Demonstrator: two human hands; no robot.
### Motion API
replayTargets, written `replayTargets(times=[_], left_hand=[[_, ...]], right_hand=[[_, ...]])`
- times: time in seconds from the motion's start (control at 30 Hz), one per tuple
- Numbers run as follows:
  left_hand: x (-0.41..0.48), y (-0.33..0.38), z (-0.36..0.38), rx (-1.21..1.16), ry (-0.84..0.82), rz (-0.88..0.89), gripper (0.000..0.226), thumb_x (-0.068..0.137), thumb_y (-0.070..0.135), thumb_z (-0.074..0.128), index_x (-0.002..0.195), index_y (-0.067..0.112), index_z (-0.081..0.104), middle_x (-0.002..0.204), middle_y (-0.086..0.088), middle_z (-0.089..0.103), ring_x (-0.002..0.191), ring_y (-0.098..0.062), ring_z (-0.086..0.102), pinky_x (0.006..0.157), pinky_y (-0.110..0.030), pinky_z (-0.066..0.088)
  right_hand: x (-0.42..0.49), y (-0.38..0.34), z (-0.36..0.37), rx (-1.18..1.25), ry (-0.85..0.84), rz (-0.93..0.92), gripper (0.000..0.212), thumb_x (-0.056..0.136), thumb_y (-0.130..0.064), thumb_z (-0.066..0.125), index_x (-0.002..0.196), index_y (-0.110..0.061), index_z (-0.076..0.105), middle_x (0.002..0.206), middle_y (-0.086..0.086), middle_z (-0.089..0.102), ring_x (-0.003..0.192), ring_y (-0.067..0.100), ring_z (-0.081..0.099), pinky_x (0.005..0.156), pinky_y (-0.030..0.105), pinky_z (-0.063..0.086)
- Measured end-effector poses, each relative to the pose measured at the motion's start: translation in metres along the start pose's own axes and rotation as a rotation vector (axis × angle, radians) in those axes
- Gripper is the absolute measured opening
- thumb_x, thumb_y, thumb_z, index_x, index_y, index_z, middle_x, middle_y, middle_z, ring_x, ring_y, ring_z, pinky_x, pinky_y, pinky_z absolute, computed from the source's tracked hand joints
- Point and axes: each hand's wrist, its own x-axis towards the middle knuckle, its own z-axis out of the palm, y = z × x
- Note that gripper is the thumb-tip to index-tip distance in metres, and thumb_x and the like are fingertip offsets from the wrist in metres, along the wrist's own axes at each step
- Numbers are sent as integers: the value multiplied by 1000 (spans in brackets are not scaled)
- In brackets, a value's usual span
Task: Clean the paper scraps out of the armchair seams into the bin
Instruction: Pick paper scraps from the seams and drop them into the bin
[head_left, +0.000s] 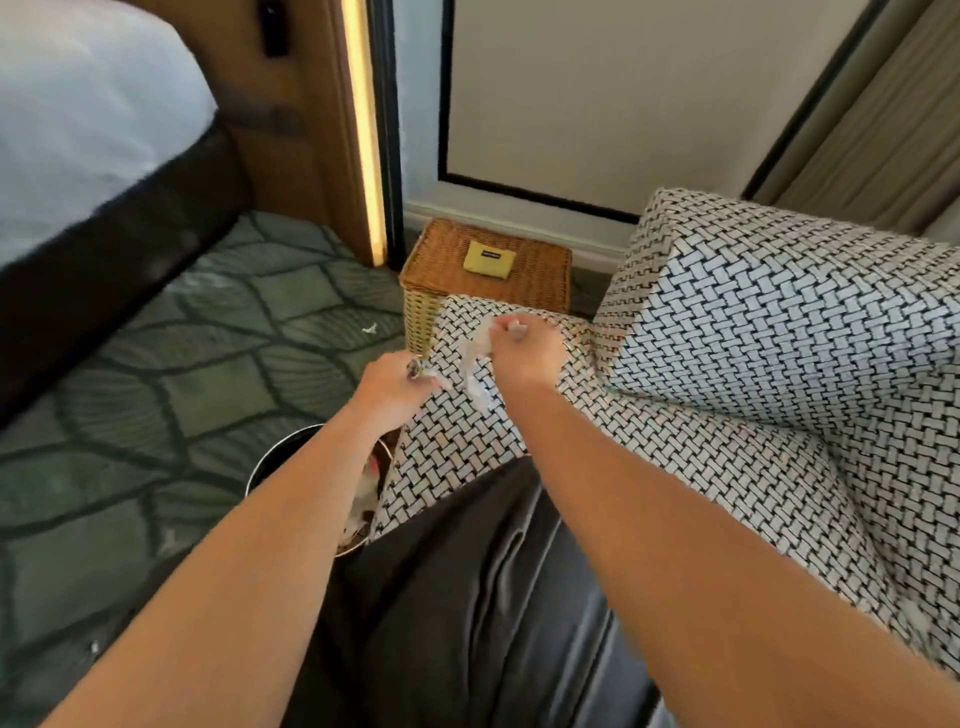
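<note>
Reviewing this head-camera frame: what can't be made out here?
- Bin: its contents are mostly hidden by the left forearm and the armchair arm.
- Left hand: what it pinches is blurred and too small.
- Right hand: closed on white paper scraps; how many is unclear.
- Seams: covered by both hands.
- Yellow item on the wicker box: label unreadable.

The left arm (291, 499) hides most of the bin (270, 462), the bed (78, 130) is blurry and cropped, and the label on the yellow pouch (487, 257) is way too tiny to read.
</note>
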Motion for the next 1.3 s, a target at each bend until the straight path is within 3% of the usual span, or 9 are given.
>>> replayTargets(times=[0.1, 0.2, 0.3, 0.5, 0.67, 0.97, 1.07, 1.17, 1.3], left_hand=[[-1, -35, -24, -18, 72, -85, 32, 86, 22, 62, 63, 13, 43, 77, -12, 58, 75, -27, 56, 55, -28, 34], [-1, -66, -44, -40, 129, -162, 34, 87, 17, 59, 58, 18, 43, 68, -4, 51, 74, -22, 47, 52, -26, 30], [1, -98, -57, -61, 153, -247, 35, 88, 17, 57, 56, 19, 41, 68, -3, 51, 73, -22, 47, 51, -25, 32], [18, -164, -62, -120, 202, -355, 17, 83, 21, 62, 75, 7, 57, 91, -17, 66, 87, -33, 63, 76, -39, 51], [32, -208, -54, -48, 177, -407, 19, 89, 21, 57, 88, 2, 60, 95, -17, 66, 93, -32, 61, 73, -33, 44], [52, -245, -27, -28, 53, -494, 31, 89, 27, 60, 107, 2, 60, 102, -18, 67, 99, -32, 61, 84, -38, 49], [56, -244, -21, 49, -67, -496, 49, 89, 26, 61, 130, 2, 49, 123, -16, 58, 115, -30, 54, 90, -34, 45], [60, -245, -14, 111, -163, -474, 51, 90, 23, 57, 136, 5, 43, 137, -13, 49, 124, -28, 47, 96, -32, 40], [61, -243, -11, 187, -236, -454, 54, 95, 24, 47, 145, 11, 30, 150, -11, 32, 136, -30, 33, 110, -36, 31]], right_hand=[[-10, -8, 44, 33, -64, 11, 20, 92, -9, 51, 103, -13, 67, 95, 3, 67, 74, 13, 62, 58, 19, 50], [-15, -16, 87, -59, -146, -27, 21, 93, -12, 48, 100, -16, 68, 90, -1, 66, 79, 13, 62, 54, 15, 46], [-26, -13, 124, -31, -225, -76, 16, 90, -14, 50, 84, -24, 61, 72, -7, 55, 65, 8, 51, 56, 12, 41], [-37, 3, 189, -170, -258, -29, 25, 88, -11, 45, 85, -6, 70, 76, 1, 57, 72, 17, 52, 62, 25, 38], [-33, 37, 226, -317, -295, 33, 31, 89, -10, 40, 84, -2, 70, 79, 8, 61, 72, 24, 54, 71, 34, 50], [-27, 99, 256, -438, -356, 114, 27, 90, -10, 42, 84, -10, 69, 80, 4, 59, 76, 19, 54, 53, 18, 34], [-29, 110, 253, -389, -414, 175, 25, 89, -6, 46, 92, -9, 70, 89, 8, 63, 89, 24, 59, 68, 21, 40], [-33, 118, 248, -265, -523, 320, 35, 90, -9, 51, 125, -9, 56, 128, 8, 55, 118, 24, 51, 98, 29, 42], [-30, 126, 243, -316, -602, 331, 40, 93, -8, 46, 133, -11, 48, 138, 7, 47, 125, 23, 45, 105, 33, 38]])
